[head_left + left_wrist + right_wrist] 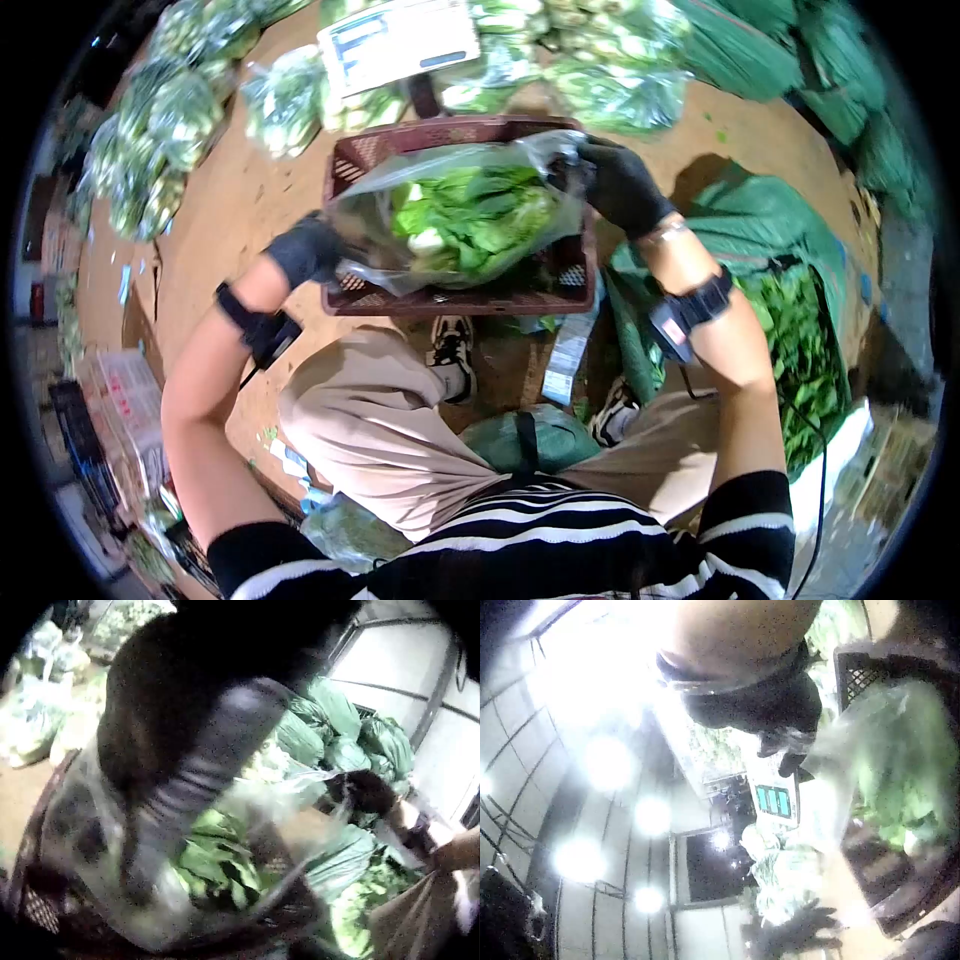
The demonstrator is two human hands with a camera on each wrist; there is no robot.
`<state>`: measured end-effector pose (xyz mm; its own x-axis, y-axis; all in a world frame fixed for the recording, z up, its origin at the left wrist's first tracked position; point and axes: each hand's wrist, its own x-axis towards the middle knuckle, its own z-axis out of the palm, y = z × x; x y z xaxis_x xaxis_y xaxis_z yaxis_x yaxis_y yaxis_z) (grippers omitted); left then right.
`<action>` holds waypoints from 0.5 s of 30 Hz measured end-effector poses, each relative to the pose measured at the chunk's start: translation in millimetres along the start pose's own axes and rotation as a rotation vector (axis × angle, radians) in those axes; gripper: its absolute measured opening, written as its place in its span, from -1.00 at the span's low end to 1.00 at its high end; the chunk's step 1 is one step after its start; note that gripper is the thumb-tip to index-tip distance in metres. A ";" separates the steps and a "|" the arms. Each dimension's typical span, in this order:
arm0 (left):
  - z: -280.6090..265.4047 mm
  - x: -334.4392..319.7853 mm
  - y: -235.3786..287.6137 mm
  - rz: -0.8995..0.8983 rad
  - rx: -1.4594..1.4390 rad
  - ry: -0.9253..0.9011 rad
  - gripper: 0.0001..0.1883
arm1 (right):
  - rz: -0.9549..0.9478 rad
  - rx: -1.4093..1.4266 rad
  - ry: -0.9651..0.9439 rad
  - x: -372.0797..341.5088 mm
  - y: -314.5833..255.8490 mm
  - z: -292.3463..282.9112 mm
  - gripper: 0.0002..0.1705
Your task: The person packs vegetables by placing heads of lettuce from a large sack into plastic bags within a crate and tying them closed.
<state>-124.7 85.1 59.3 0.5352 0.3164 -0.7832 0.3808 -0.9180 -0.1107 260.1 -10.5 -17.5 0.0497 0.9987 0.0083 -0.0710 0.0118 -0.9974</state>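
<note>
A clear plastic bag (375,215) of leafy greens (475,220) sits in a maroon plastic crate (460,302) in front of the person. My black-gloved left hand (308,250) grips the bag's left edge. In the left wrist view the gloved fingers (202,776) bend down over the film, with leaves showing just past them. On the far side, my gloved right hand (622,188) pinches the bag's upper right corner. From the right wrist, bunched film shows between the fingertips (791,763). The bag's mouth is spread between both hands.
Behind the crate stands a scale display (400,45). Several bagged vegetables (290,100) lie at the back and left. A green sack (760,225) holding loose leafy greens (795,340) is at the right. A paper label strip (568,355) lies below the crate.
</note>
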 end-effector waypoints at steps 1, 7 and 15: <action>-3.9 -1.0 -2.0 -0.273 0.097 -0.163 -0.47 | -0.108 -0.136 -0.006 12.5 34.1 -18.7 -0.86; -4.9 -17.6 38.4 -0.378 -0.083 0.273 -0.70 | -0.195 -0.959 -0.442 -30.4 -86.1 -38.1 -0.69; -17.7 -80.5 75.0 -0.083 -0.658 0.925 -0.49 | -0.063 -0.689 -0.188 -89.0 -152.3 -2.7 -0.45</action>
<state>-125.8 -4.9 124.9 0.7368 0.6761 -0.0062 0.6169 -0.6685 0.4153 269.1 -101.3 133.5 -0.1441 0.9894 0.0179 0.5744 0.0984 -0.8126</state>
